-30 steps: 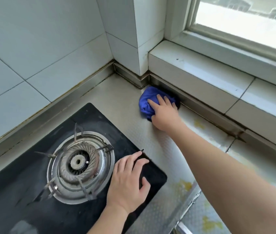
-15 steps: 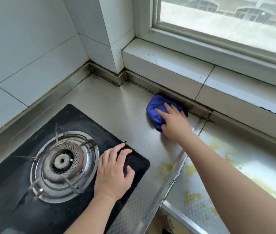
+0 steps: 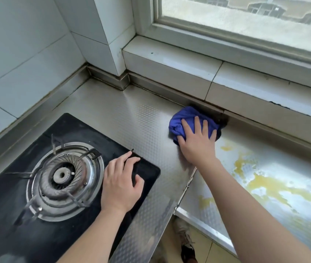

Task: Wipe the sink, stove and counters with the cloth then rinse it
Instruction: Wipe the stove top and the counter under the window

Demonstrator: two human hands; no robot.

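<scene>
A bunched blue cloth (image 3: 179,121) lies on the steel counter (image 3: 131,118) against the back ledge. My right hand (image 3: 198,141) presses down on it with straight, spread fingers. On the black glass stove (image 3: 8,215), my left hand (image 3: 121,184) rests flat at the right corner, beside the round gas burner (image 3: 62,176). The counter to the right of the cloth carries yellow stains (image 3: 264,183). No sink is in view.
A tiled window ledge (image 3: 188,61) runs along the back under a window. White tiled walls and a tiled pillar (image 3: 111,31) close the far left corner. The counter's front edge drops to the floor (image 3: 204,249) between my arms.
My right hand has slid the cloth rightward along the back ledge, away from the pillar corner toward the stained section. My left hand has stayed on the stove's corner.
</scene>
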